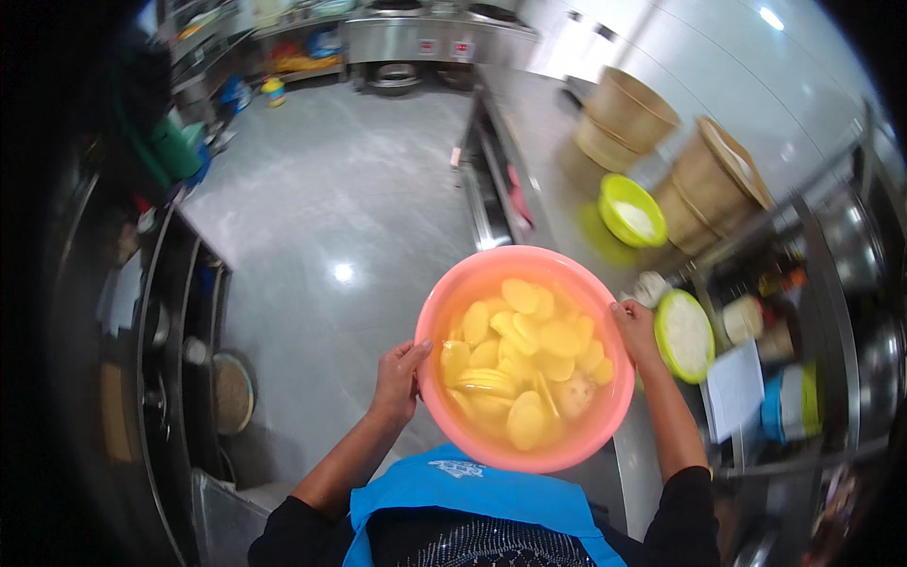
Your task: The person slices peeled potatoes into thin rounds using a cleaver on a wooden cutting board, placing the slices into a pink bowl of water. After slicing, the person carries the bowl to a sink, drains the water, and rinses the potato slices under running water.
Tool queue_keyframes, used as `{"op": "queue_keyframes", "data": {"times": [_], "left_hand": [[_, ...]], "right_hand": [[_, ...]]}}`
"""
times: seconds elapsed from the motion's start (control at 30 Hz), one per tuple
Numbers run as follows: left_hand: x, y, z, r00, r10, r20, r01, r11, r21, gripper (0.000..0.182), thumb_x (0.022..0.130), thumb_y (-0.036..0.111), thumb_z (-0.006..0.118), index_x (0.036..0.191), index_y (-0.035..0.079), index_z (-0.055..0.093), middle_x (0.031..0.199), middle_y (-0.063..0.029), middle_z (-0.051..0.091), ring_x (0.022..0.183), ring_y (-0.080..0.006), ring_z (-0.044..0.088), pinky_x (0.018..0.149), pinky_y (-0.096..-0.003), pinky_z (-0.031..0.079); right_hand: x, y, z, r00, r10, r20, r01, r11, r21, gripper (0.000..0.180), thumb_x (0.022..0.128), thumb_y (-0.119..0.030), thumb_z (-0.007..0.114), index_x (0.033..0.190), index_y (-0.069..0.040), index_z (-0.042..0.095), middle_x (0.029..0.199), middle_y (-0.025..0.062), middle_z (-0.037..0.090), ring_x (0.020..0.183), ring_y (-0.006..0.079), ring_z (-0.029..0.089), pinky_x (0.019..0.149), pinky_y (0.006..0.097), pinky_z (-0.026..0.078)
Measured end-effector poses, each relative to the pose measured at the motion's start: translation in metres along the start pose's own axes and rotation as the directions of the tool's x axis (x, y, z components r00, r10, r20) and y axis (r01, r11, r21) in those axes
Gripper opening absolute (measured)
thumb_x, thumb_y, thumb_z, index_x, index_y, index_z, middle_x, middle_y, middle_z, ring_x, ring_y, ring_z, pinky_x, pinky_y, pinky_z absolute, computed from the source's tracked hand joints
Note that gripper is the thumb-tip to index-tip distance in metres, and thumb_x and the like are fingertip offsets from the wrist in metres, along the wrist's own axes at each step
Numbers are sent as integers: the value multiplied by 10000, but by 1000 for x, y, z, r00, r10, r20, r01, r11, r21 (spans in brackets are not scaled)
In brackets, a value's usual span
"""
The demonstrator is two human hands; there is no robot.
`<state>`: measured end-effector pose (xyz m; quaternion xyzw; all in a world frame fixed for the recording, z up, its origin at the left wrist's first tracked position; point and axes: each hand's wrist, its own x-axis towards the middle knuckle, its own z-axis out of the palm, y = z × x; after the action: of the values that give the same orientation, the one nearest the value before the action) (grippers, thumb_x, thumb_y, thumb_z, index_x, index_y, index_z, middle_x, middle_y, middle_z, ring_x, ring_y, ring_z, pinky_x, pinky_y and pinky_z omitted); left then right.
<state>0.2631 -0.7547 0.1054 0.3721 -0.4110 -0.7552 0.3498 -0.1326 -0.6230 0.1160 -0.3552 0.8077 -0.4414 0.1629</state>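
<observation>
A round pink plastic basin (pixel 522 464) is held up in front of my blue apron (pixel 482 489). My left hand (pixel 398 379) grips its left rim, thumb over the edge. On the opposite side, my right hand (pixel 635 327) has hold of the right rim. Cloudy yellowish water fills much of the basin. Many thin potato slices (pixel 526 418) lie in the water, some stacked and some spread apart. Toward the lower right sits a larger rounded piece, perhaps an unsliced potato (pixel 574 393). The fingers under the rim are hidden.
A steel counter (pixel 560 205) on the right carries two tall wooden buckets (pixel 627 117) and lime-green bowls (pixel 631 237) of white contents. Racks of pans stand beyond. Dark shelving (pixel 181 298) lines the left. Grey floor (pixel 319 212) leads to a steel stove (pixel 397 42).
</observation>
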Motion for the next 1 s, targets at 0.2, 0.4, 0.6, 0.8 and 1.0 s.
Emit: {"op": "queue_keyframes", "data": {"times": [0.2, 0.4, 0.6, 0.8, 1.0], "left_hand": [[82, 50, -72, 953, 85, -290, -116, 989, -91, 249, 926, 218, 624, 1014, -15, 619, 792, -53, 657, 557, -104, 610, 405, -240, 439], [180, 120, -135, 800, 89, -594, -258, 944, -206, 216, 934, 171, 614, 1016, -29, 618, 855, -74, 669, 668, -126, 644, 520, -237, 498], [294, 202, -223, 660, 107, -744, -390, 895, -217, 189, 927, 158, 628, 983, -22, 622, 875, -88, 674, 730, -136, 653, 613, -242, 519], [426, 293, -328, 644, 160, -748, -455, 866, -206, 173, 907, 171, 654, 916, 0, 629, 827, -62, 671, 667, -122, 638, 572, -242, 506], [557, 386, -429, 584, 172, -793, -507, 841, -191, 178, 903, 184, 654, 887, 7, 636, 777, -56, 661, 619, -119, 622, 510, -235, 478]], "right_hand": [[157, -86, 165, 936, -232, 265, 219, 973, 79, 228, 900, -232, 681, 847, -12, 658, 713, -18, 596, 617, 61, 500, 546, 242, 411], [312, -190, 342, 795, -362, 487, 308, 932, 190, 242, 912, -234, 675, 834, -5, 654, 690, -34, 569, 611, 41, 483, 535, 225, 383], [439, -303, 516, 668, -451, 592, 438, 881, 177, 272, 907, -265, 676, 857, 3, 665, 689, -18, 591, 620, 54, 511, 542, 232, 409], [559, -387, 682, 572, -621, 536, 618, 756, 217, 326, 868, -309, 705, 834, 13, 668, 697, -1, 622, 632, 67, 539, 556, 248, 446], [667, -498, 829, 546, -587, 598, 565, 785, 254, 295, 859, -266, 696, 796, 20, 661, 662, 4, 612, 610, 70, 522, 537, 258, 435]]}}
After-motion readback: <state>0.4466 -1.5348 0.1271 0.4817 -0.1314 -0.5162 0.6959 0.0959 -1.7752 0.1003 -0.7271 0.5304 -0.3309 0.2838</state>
